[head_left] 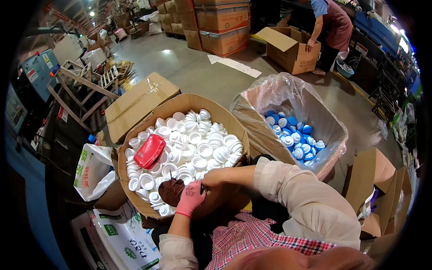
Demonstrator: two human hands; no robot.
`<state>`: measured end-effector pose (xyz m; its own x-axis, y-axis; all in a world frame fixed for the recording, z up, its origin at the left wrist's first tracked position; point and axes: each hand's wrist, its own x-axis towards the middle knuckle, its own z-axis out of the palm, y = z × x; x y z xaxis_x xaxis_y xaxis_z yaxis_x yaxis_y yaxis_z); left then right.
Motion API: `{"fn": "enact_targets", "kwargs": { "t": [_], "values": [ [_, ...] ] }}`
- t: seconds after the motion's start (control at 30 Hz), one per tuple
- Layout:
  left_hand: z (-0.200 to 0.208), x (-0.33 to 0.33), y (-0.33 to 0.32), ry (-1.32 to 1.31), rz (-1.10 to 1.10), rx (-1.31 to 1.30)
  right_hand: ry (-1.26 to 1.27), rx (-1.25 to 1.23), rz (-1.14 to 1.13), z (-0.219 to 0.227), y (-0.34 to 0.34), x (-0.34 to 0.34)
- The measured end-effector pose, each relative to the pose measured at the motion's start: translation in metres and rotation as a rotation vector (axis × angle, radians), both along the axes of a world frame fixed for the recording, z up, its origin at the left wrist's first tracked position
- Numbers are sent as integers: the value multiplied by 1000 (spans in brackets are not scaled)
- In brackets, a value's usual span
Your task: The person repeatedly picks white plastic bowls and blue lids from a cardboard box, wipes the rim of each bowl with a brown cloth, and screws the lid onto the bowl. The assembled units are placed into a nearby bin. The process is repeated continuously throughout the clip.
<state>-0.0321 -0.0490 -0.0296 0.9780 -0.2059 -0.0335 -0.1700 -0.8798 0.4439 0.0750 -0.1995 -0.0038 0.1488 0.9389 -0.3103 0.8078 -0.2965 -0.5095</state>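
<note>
My left hand [191,197], in a pink glove, is over the near edge of a large cardboard box [236,121] full of white plastic caps [198,144]. Its fingers are curled in, and what they hold is hidden. Against its left side, on the caps, a dark brown crumpled piece [171,192] shows, perhaps cloth. My right hand [213,178], bare, reaches across from the right and meets the left one; its fingertips are hidden. A red zipped pouch [150,151] lies on the caps farther back.
Right of the box, a plastic-lined carton [256,105] holds blue and white caps [292,133]. A white plastic bag [93,171] stands left. Open cartons [375,189] are at the right. Farther off, a person [330,22] bends over a carton [290,51] near stacked boxes [223,27].
</note>
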Motion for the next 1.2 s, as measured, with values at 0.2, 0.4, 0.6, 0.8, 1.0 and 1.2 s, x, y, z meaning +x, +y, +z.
{"fn": "enact_targets", "kwargs": {
  "t": [0.2,0.4,0.6,0.8,1.0,1.2],
  "values": [
    [-2,0,0,-11,-11,31,-23,-19,-28,-7,2,-1],
    [-6,1,1,-27,-24,11,-30,-63,34,-7,3,2],
    [-7,1,1,-9,-25,35,25,-144,-62,26,-4,-7],
    [-3,-2,3,-17,-11,32,-15,8,11,-14,6,0],
    [5,-2,2,-47,-9,41,-1,-52,19,-45,14,5],
    [-2,-2,4,-33,-3,58,11,-93,5,-32,11,2]
  ]
}}
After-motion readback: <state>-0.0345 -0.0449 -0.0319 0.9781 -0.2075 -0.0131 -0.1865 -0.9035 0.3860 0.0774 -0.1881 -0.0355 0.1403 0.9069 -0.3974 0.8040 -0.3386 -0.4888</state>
